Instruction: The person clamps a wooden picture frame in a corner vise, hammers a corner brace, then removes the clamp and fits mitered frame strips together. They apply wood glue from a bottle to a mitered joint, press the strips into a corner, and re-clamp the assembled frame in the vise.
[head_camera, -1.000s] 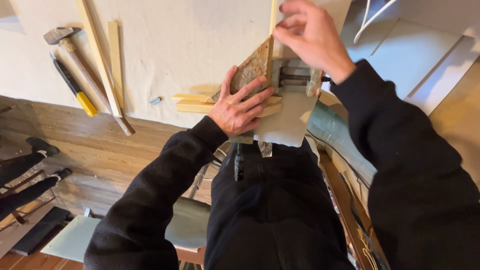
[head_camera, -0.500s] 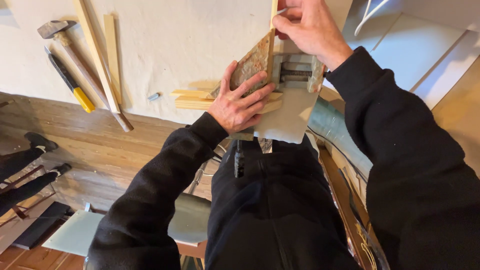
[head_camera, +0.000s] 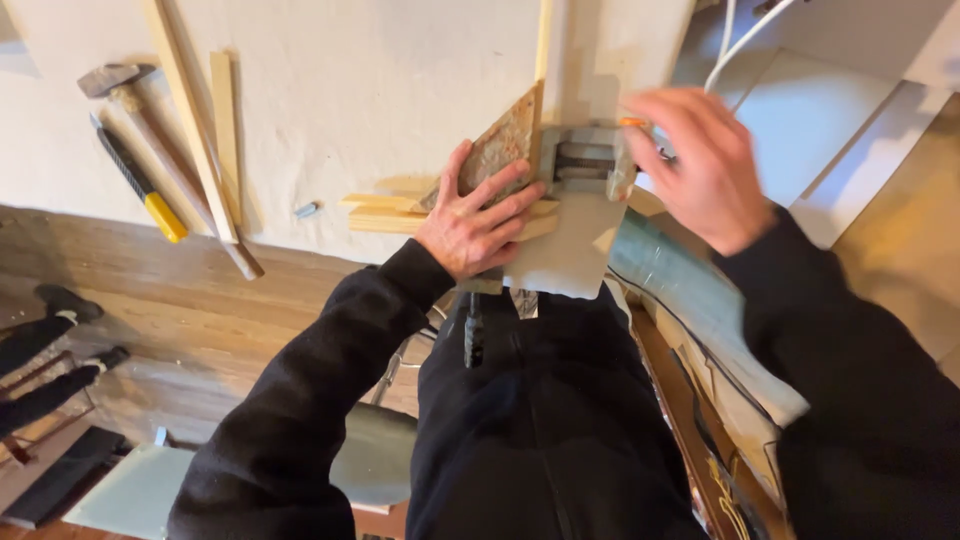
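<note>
Head view: the left hand (head_camera: 478, 222) lies flat, fingers spread, pressing a triangular mottled board (head_camera: 500, 148) and the pale wood strips (head_camera: 385, 212) under its palm onto the bench (head_camera: 380, 90). Just right of its fingertips sits a grey metal corner clamp (head_camera: 585, 160). The right hand (head_camera: 700, 165), blurred, hovers at the clamp's far side with fingers loosely curled; whether it grips anything cannot be told. Well left lie a hammer (head_camera: 115, 82) and a yellow-ended utility knife (head_camera: 140, 185).
</note>
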